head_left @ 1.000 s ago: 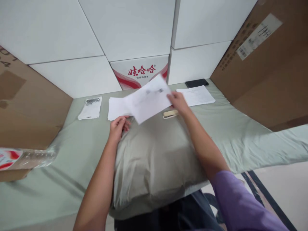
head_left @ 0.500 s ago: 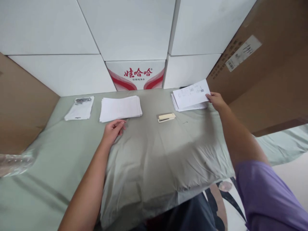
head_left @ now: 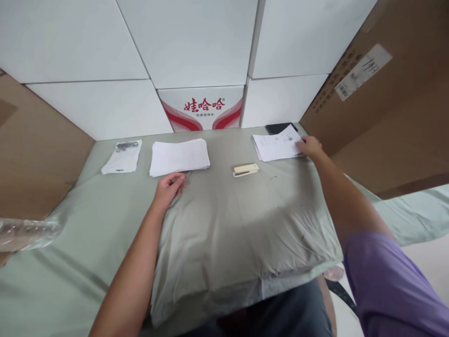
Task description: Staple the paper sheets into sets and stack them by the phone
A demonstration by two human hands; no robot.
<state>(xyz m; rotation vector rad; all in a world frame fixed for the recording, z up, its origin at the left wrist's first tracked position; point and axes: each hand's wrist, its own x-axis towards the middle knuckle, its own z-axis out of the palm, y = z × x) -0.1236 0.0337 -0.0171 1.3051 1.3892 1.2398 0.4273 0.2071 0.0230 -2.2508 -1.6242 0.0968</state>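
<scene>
Wrinkled pale green cloth (head_left: 217,220) over the work surface, backed by stacked white boxes (head_left: 196,42) and flanked by cardboard boxes (head_left: 393,107). Right hand (head_left: 309,146) at the end of an outstretched arm, thumb and fingers pinched together on the right edge of the top sheet (head_left: 277,147). Left hand (head_left: 170,187) low on the cloth, fingers loosely curled, just in front of the left paper stack (head_left: 179,157); hard to tell whether thumb and forefinger meet. Top sheet white, slightly askew, with faint print and a small dark square, lying on the right paper stack (head_left: 258,150), its corner covered by the right hand. Behind it, a flat black device (head_left: 277,128), partly hidden. Between the stacks, a cream stapler (head_left: 245,170); at far left, a white pouch (head_left: 122,161).
</scene>
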